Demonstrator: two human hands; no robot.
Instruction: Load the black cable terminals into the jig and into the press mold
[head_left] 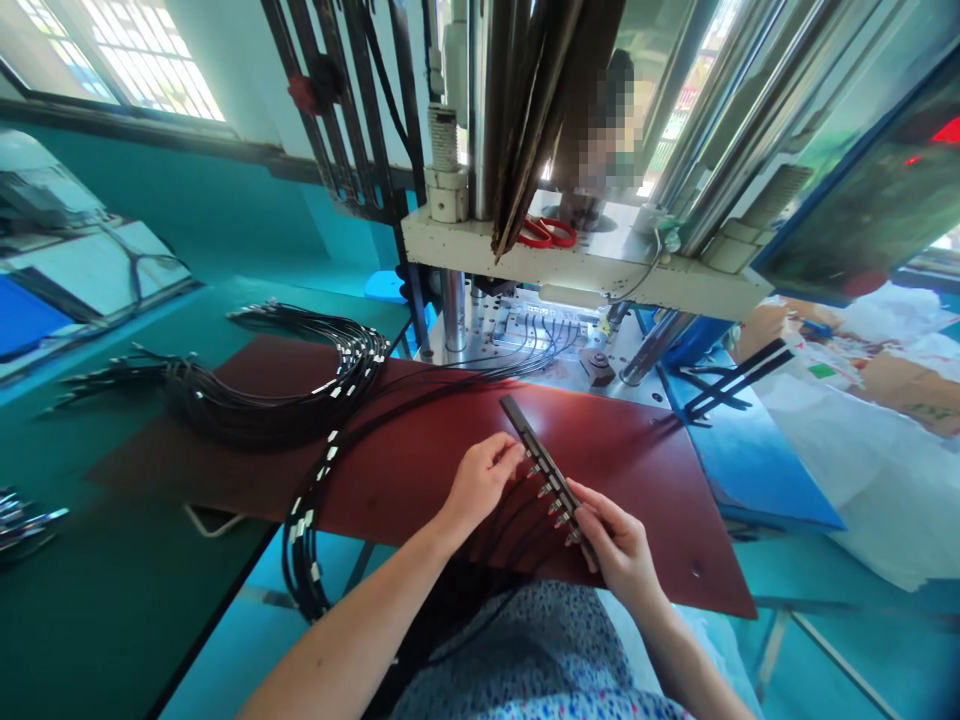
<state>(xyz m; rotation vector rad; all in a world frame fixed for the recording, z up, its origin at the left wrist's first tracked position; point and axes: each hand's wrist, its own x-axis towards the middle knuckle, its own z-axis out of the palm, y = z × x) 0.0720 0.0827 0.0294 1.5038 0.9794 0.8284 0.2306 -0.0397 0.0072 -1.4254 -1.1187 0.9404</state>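
Cable plugs being seated in a bar on the red mat.

Bar [541, 465] is pinched at its near end by the right hand [616, 540]; a plug [534, 470] is gripped by the left hand [480, 480]. About 5 plugs are seated; upper slots look unfilled, and cables [262, 395] are piled on the mat [420, 450].

From my seat I see a teal-painted wall [225, 215] under a bright barred window [142, 55] that throws daylight in from the upper left. A dark green work table [90, 560] runs along the left, with a dark red rectangular mat [660, 470] laid over it. Behind stands a cream-coloured press machine [592, 265] on polished steel columns [454, 310]. To the right lie white plastic sacks [847, 470] and brown cardboard boxes [907, 385].
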